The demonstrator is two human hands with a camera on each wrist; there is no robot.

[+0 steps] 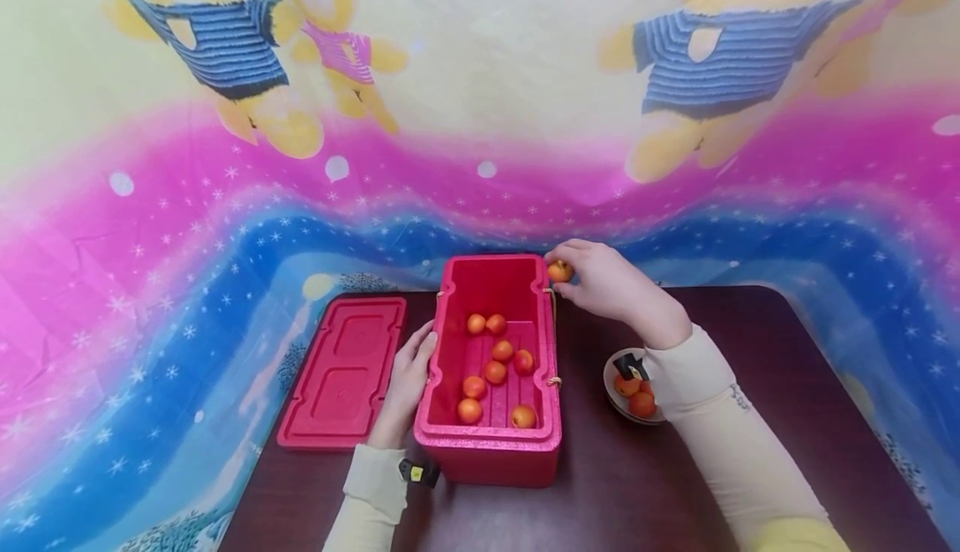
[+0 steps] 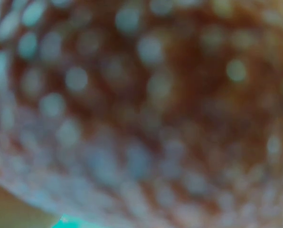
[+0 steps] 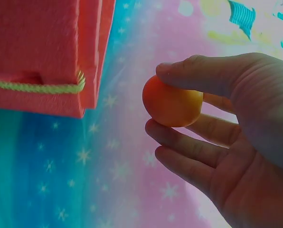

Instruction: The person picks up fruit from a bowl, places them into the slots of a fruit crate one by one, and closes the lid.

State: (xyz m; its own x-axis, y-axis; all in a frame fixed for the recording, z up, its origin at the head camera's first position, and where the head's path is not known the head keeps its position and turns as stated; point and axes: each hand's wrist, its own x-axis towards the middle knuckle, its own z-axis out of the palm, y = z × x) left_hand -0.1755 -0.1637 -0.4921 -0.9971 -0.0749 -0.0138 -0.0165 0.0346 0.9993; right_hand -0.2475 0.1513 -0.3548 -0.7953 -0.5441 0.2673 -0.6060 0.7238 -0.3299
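Observation:
A red box (image 1: 486, 457) without its lid stands mid-table, with several round orange fruits (image 1: 495, 372) on its floor. My left hand (image 1: 406, 375) rests along the outside of its left wall, near the rim. Beyond the box's far right corner, my right hand (image 1: 600, 278) pinches another round orange fruit (image 3: 172, 102) between thumb and fingers. In the right wrist view that fruit shades from red-orange to yellow, apart from the red wall. The left wrist view is a dark, speckled blur that hides the left fingers.
A red lid (image 1: 347, 373) lies flat left of the box. To the right, a small pale bowl (image 1: 617, 406) with more orange fruits sits partly under my right sleeve. Yellow cord (image 3: 37, 87) runs along the box's side. A printed curtain (image 1: 487, 143) hangs behind the dark table (image 1: 615, 494).

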